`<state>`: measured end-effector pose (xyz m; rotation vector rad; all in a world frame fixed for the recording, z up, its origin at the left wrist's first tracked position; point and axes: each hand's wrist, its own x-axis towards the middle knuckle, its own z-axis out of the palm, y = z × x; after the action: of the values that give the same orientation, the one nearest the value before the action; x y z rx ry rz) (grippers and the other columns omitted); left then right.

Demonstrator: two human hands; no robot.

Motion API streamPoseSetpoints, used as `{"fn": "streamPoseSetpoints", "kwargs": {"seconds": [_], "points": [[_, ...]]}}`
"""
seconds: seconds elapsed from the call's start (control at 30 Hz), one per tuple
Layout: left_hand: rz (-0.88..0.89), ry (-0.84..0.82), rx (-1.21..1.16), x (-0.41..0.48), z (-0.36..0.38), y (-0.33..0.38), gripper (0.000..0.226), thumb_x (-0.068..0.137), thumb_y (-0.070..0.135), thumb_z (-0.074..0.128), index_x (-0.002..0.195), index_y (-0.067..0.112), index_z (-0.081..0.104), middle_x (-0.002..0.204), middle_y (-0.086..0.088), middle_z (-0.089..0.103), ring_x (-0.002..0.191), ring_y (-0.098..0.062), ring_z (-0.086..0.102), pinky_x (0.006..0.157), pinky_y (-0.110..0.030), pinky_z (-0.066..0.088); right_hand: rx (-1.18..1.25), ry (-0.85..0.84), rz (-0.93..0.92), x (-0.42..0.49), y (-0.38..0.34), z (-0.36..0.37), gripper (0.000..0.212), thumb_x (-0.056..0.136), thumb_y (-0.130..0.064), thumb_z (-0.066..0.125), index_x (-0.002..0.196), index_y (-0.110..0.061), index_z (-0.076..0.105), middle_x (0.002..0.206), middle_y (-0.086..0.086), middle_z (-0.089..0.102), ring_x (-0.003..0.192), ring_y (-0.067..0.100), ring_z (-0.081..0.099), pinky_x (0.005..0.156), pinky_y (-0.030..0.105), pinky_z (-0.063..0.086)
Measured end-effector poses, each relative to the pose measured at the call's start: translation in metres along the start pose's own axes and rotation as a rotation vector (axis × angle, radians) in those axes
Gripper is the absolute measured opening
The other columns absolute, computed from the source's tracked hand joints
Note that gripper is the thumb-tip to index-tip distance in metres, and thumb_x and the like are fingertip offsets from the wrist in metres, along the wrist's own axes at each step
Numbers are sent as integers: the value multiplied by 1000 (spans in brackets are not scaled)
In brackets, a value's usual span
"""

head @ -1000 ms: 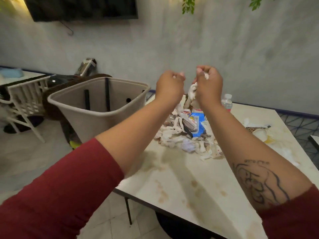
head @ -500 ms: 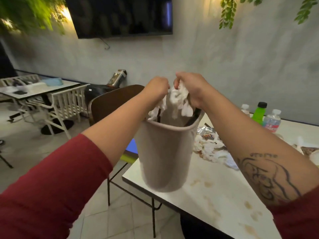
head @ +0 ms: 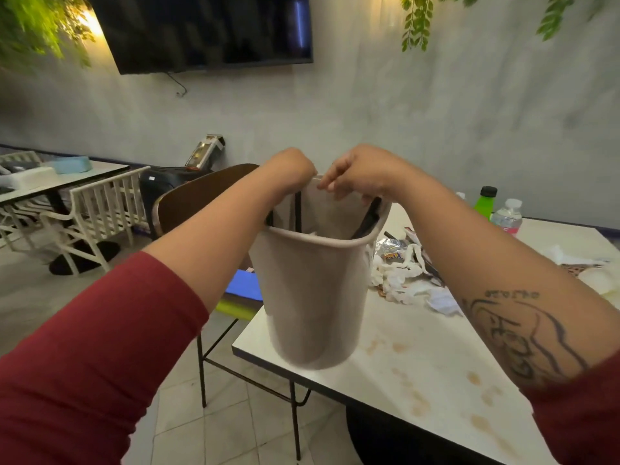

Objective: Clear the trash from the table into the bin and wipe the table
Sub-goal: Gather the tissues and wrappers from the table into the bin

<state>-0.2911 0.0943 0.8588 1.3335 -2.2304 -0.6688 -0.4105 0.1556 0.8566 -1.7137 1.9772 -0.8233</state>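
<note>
A beige bin (head: pixel 315 297) stands at the left corner of the stained white table (head: pixel 436 370). Both my hands are over its mouth. My left hand (head: pixel 292 169) dips past the rim with its fingers hidden inside. My right hand (head: pixel 355 174) hovers above the far rim, its fingers hanging loosely and holding nothing. A scrap of white paper (head: pixel 313 233) shows inside the bin. Crumpled tissues and wrappers (head: pixel 402 280) lie in a pile on the table just right of the bin.
A green bottle (head: pixel 485 203) and a water bottle (head: pixel 508 216) stand at the table's far side, with more white paper (head: pixel 567 255) on the right. A brown chair (head: pixel 201 203) sits behind the bin. White chairs (head: pixel 100 206) and another table are to the left.
The wad of tissues that both hands lifted from the pile and carried over the bin is gone from them; my hands now sit lower at the bin's mouth.
</note>
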Motion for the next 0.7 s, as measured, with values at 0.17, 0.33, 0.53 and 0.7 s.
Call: {"fn": "streamPoseSetpoints", "kwargs": {"seconds": [0.17,0.33,0.53,0.7], "points": [[127,56,-94,-5,9,47,34,94,11,41,121,4,61,125,-15,60,118,-30,56,91,-34,46,202,294,-34,-18,19,-34,25,85,0,57,73,-22,62,86,5,66,66,10,63,38,15,30],[236,112,-113,-14,46,111,32,95,6,40,120,4,61,123,-15,61,115,-30,56,81,-31,48,284,496,-22,-46,59,-71,27,82,5,57,68,-18,60,68,-1,61,57,11,57,33,10,29],[326,52,-147,-19,119,161,27,90,8,47,108,6,66,108,-14,67,99,-29,62,78,-35,49,234,502,82,-76,127,-97,31,79,9,59,63,-17,56,63,2,58,39,-2,52,33,7,30],[311,-90,-96,-15,189,158,16,88,12,53,94,6,66,97,-14,67,90,-30,60,72,-30,44,207,452,190,-83,195,-95,18,76,8,65,69,-9,63,68,7,60,58,16,53,58,26,46]]}}
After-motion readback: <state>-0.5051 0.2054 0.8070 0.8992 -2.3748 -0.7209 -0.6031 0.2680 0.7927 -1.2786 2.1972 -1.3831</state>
